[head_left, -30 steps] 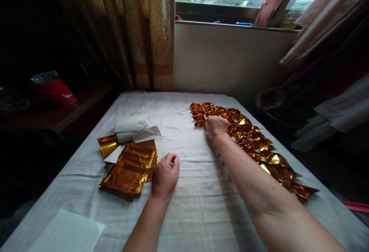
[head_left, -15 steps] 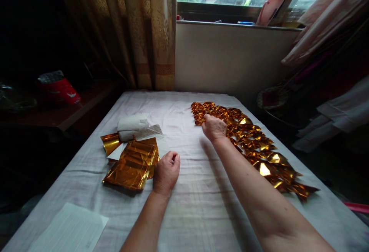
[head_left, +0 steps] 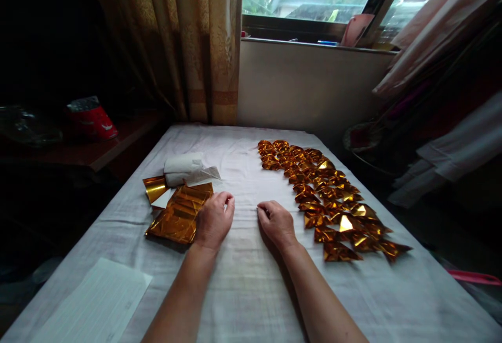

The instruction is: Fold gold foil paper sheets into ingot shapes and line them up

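My left hand is loosely closed beside a stack of shiny gold foil sheets, partly overlapping its right edge. No object shows in its curled fingers. Over the middle of the bed-like surface, my right hand is also curled, thumb near the forefinger, with nothing visible between them. On the right lie several folded gold foil pieces with pointed ends, set out in close slanting rows. Right of my right hand, the nearest row stands apart from it.
Behind the stack lie a white paper roll and a curled gold sheet. A lined paper sheet rests at the front left of the white cloth. A red container stands on a dark side table. Clothes hang at right.
My right hand has drawn back from the far foil pieces toward me, beside my left hand. The rows are now uncovered. My left hand has shifted slightly left, closer over the foil stack.
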A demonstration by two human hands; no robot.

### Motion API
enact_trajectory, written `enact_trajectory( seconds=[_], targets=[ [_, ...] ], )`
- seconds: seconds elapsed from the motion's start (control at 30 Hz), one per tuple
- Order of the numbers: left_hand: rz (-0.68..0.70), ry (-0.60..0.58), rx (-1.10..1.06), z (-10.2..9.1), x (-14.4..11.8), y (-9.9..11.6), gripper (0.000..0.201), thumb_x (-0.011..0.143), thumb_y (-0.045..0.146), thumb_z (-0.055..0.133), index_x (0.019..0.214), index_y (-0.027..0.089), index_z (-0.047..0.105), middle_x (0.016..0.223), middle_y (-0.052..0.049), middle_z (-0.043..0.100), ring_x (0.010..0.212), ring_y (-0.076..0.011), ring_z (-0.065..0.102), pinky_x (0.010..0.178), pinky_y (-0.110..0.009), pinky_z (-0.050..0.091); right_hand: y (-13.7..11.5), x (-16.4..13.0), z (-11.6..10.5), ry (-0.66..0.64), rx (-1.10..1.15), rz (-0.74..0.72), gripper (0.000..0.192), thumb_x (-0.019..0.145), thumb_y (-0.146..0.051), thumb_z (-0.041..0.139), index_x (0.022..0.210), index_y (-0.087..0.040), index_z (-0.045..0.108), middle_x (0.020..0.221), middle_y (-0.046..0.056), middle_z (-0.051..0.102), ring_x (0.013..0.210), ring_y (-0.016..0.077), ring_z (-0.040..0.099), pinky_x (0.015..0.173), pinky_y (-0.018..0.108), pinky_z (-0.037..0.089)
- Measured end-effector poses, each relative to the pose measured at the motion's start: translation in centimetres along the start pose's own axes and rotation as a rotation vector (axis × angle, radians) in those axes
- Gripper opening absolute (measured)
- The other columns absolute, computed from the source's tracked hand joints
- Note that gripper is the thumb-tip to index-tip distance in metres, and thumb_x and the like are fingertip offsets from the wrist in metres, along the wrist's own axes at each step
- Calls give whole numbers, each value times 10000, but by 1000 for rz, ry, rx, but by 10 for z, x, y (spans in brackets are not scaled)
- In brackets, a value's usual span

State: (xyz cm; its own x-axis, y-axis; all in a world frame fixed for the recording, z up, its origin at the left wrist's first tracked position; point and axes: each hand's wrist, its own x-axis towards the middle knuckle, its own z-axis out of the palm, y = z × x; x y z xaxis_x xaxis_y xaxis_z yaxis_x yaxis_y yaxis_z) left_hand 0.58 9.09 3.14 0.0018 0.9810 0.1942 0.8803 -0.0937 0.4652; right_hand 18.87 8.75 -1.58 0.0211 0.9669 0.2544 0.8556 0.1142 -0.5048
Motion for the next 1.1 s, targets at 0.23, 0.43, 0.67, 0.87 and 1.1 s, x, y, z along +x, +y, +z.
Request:
enact_trajectory(
  seconds=[0.23, 0.43, 0.67, 0.87, 1.1],
  targets=[
    [-291, -210, 453, -30, 0, -24, 642, 885, 468, 538, 1387, 71, 488, 1535, -231, 346, 1405, -397, 312, 1092, -606, 297, 8, -18, 3, 67, 59, -77, 169, 867, -198, 542, 898, -218, 707, 894, 35, 700, 848, 179, 629, 776, 252, 441],
    [-287, -304, 452, -27, -5, -24, 558, 914, 337, 508, 1414, 98, 444, 1456, -218, 462, 1320, -336, 458, 993, -491, 453, 8, -17, 1, 69, 83, -80, 166, 866, -190, 546, 889, -223, 707, 887, 33, 701, 848, 183, 631, 778, 259, 446],
    [-220, -275, 428, -25, -4, -33, 465, 891, 163, 489, 1353, 108, 506, 1431, -182, 506, 1268, -268, 538, 1014, -365, 457, 7, -17, 0, 76, 101, -76, 164, 861, -185, 557, 883, -226, 713, 881, 33, 704, 847, 182, 637, 782, 265, 452],
    [-195, -276, 421, -25, -4, -29, 429, 874, 128, 483, 1297, 113, 550, 1386, -166, 554, 1246, -255, 562, 1022, -330, 447, 5, -17, -1, 84, 106, -74, 163, 863, -186, 559, 873, -236, 714, 881, 26, 706, 845, 176, 637, 786, 259, 453],
    [-172, -296, 406, -26, -3, -24, 396, 883, 123, 431, 1234, 116, 616, 1296, -179, 624, 1152, -277, 627, 961, -367, 487, 6, -16, 1, 72, 104, -60, 164, 860, -194, 558, 882, -235, 716, 893, 24, 710, 854, 174, 639, 793, 258, 455]
  ],
)
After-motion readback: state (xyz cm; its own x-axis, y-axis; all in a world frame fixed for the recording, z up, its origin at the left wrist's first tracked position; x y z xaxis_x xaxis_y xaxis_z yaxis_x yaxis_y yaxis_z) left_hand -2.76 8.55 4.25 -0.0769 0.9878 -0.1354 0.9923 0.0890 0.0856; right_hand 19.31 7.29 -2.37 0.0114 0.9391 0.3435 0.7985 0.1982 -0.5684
